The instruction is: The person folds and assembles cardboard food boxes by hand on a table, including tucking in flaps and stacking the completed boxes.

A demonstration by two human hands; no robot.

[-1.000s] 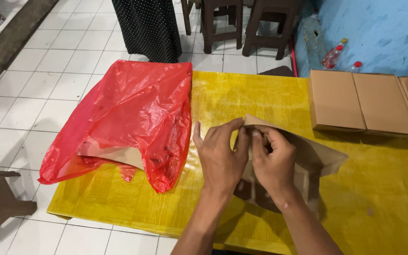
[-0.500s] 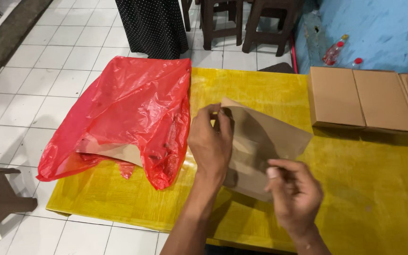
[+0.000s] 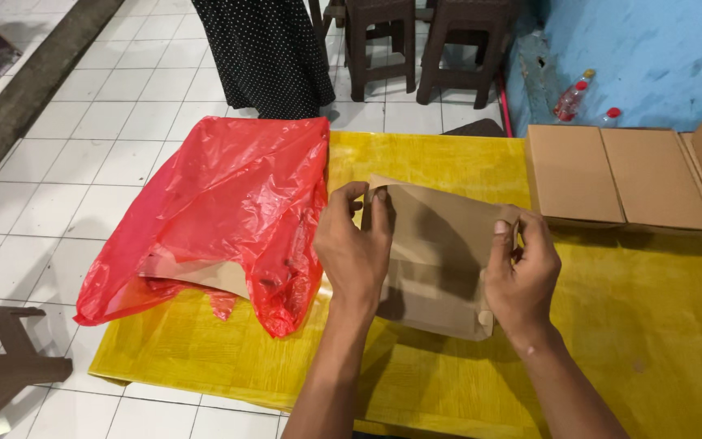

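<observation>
Paper bag [image 3: 440, 244] base behind hands

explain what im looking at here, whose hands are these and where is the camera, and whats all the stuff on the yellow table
There is no machine here. A person wears a camera on the head, looking down, so the two bare hands that reach in from the bottom edge are that person's own.

The left hand and the right hand both grip a brown paper bag, one at each side of its upper edge, holding it over the yellow table.

To the left lies a crumpled red plastic bag, partly hanging over the table's edge, with some brown paper showing inside it. At the far right lie flat brown cardboard boxes side by side.

Beyond the table are a white tiled floor, dark wooden stools, a blue wall with two plastic bottles at its foot, and someone's black dotted garment.
</observation>
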